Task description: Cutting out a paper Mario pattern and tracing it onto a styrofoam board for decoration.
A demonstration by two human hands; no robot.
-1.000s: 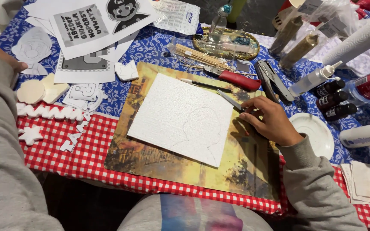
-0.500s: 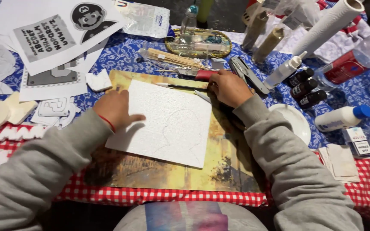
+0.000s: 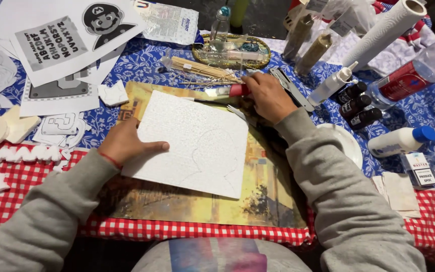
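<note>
Behind the gold tray of craft bits, right hand grips a red-handled tool.

A white rectangular packet with blue edging lies at the table's far side. A plastic bottle's red label shows at the right. Two small white boxes sit near the right edge.

Three dark dropper bottles, two white glue bottles (one blue-capped) — and one paper-towel roll.
</note>
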